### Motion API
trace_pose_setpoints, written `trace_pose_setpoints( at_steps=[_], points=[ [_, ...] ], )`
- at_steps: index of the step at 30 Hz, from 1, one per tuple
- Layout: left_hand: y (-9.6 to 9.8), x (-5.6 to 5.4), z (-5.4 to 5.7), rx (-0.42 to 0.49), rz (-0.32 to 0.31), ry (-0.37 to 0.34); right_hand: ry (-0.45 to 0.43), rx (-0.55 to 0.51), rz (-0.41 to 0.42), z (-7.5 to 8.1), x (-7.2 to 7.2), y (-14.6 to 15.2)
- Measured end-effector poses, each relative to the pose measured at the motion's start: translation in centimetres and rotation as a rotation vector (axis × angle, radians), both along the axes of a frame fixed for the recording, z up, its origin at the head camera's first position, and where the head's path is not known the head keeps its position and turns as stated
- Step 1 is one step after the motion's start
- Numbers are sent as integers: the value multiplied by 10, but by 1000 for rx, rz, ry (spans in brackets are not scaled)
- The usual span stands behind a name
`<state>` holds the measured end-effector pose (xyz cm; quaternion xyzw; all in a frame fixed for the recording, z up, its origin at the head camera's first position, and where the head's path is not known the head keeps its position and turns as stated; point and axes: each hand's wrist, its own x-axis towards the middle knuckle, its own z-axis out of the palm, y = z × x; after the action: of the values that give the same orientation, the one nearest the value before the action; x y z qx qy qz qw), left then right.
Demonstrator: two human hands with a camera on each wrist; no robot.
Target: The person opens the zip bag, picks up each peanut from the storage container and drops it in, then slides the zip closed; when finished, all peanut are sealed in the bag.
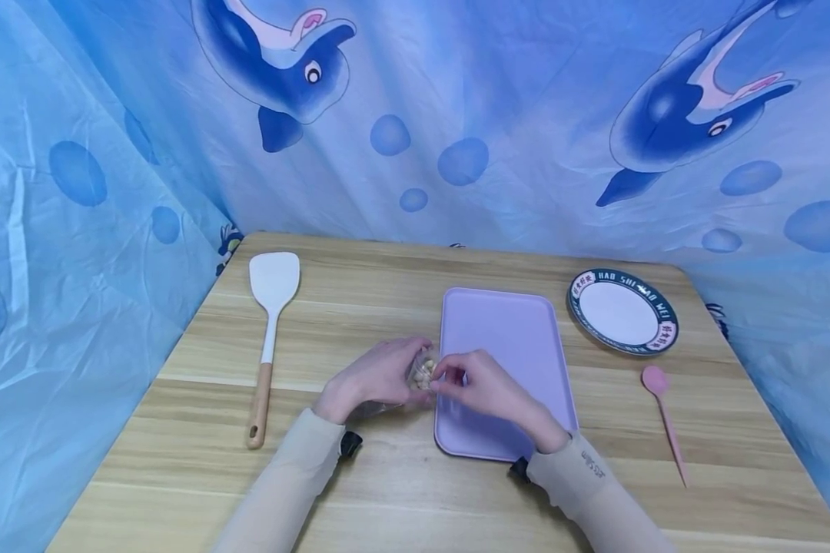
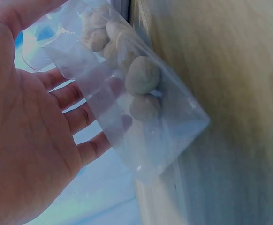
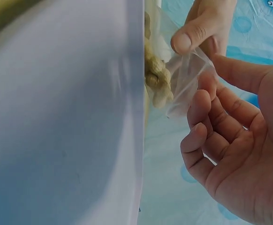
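Observation:
A clear plastic bag (image 1: 423,370) holds several tan, rounded, nut-like pieces (image 2: 143,75). My left hand (image 1: 380,372) grips the bag near its upper part, thumb on one side and fingers behind it. In the left wrist view the lower corner of the bag hangs free past the fingers. With thumb and index finger, my right hand (image 1: 483,384) pinches the bag's edge (image 3: 193,70); its other fingers curl in below. Both hands meet at the left edge of a lilac tray (image 1: 501,330), and the right hand is over the tray.
To the left lies a white spatula (image 1: 274,284) with a wooden handle. A round plate (image 1: 619,311) with a dark green patterned rim sits at the back right, and a pink spoon (image 1: 655,380) is in front of it. Blue dolphin-print curtains (image 1: 456,92) surround the wooden table (image 1: 360,307).

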<state>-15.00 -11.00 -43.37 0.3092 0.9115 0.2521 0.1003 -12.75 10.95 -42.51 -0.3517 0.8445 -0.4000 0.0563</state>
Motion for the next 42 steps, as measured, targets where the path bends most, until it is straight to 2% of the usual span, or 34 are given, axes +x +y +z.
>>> trace_pose_setpoints(
  at_steps=[10,16,20,31,37,42],
  points=[
    [-1,-1,-1,33,8,6,-48,-15,2,0,2,-3],
    [-2,-2,-1,68,-5,-16,-32,-15,-8,1,0,-2],
    [-4,-3,1,97,-9,-52,-27,-19,-21,3,-1,0],
    [-9,-4,8,206,-2,-214,-11,-49,-40,6,-3,5],
    [-13,-6,12,265,-25,-227,19,-71,-40,9,-5,7],
    [-15,-8,13,313,-43,-232,7,-107,-51,12,-6,9]
  ],
)
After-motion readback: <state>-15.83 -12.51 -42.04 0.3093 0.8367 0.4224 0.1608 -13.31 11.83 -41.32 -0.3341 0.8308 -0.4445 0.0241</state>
